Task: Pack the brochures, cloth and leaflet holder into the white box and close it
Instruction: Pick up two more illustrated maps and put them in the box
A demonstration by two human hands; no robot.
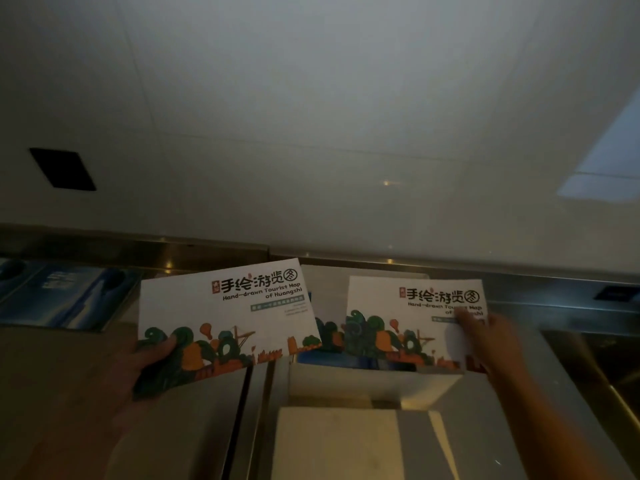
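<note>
1. While the left hand grips the left brochure at its near-left corner, I see the thumb lying across the printed front and the fingers curled behind the sheet.
2. The left brochure is held clear of the metal counter, tilted with its right end higher. Its cover reads "Hand-drawn Tourist Map of Huangshi".
3. The right hand pinches the right brochure at its right edge, with one finger on the front over the title text. The hand is blurred, so I cannot tell how the other fingers lie.
4. The right brochure bears the same cover and stands upright at the far side of the white box, its lower edge behind the box's far wall.
5. More brochures stand just behind it, showing between the two held sheets.
6. A pale flat panel lies near of the box. I cannot tell whether it is the box's flap.
7. Blue leaflets lie on the counter at far left, well apart from the box.
</note>
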